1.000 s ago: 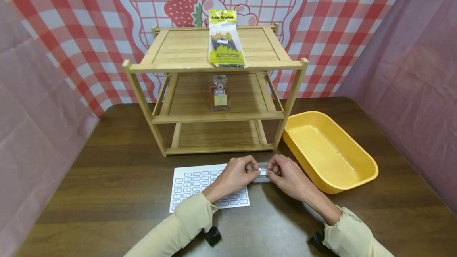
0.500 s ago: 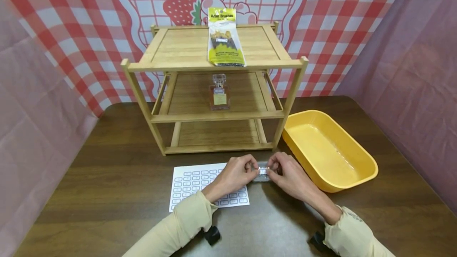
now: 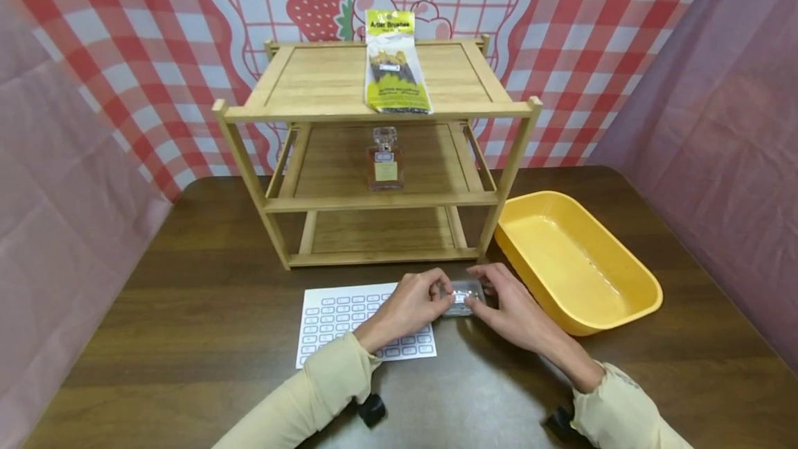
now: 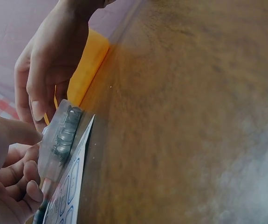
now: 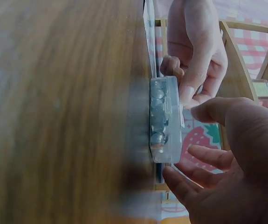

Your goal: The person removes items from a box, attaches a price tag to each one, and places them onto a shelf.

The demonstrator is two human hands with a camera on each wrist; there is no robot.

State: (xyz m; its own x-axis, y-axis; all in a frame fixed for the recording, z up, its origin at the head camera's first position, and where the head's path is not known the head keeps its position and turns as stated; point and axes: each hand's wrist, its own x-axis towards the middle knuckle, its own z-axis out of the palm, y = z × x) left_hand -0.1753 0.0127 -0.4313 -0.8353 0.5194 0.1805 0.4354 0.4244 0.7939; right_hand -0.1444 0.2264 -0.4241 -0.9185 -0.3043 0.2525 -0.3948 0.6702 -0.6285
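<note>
A small clear plastic box (image 3: pixel 472 289) rests on the table between the hands. In the right wrist view, shiny rounded pieces (image 5: pixel 157 112) show through its wall. A small white label (image 3: pixel 459 298) lies at its top face, one edge standing slightly up in the right wrist view. My left hand (image 3: pixel 406 309) pinches the label's left end, its other fingers curled beside the box. My right hand (image 3: pixel 512 310) is spread loosely around the box's right end, thumb near the label. Whether that thumb touches it, I cannot tell. Under the left wrist lies a white label sheet (image 3: pixel 337 324).
Behind the hands stands a three-tier wooden shelf (image 3: pixel 380 204). An artist brush pack (image 3: pixel 397 82) is on its top tier, and a perfume bottle (image 3: pixel 386 170) on the middle one. A yellow bin (image 3: pixel 570 262) sits to the right.
My right hand has loosened from its pinch on the label, its fingers now spread out around the box. More of the box shows. The left hand holds its place.
</note>
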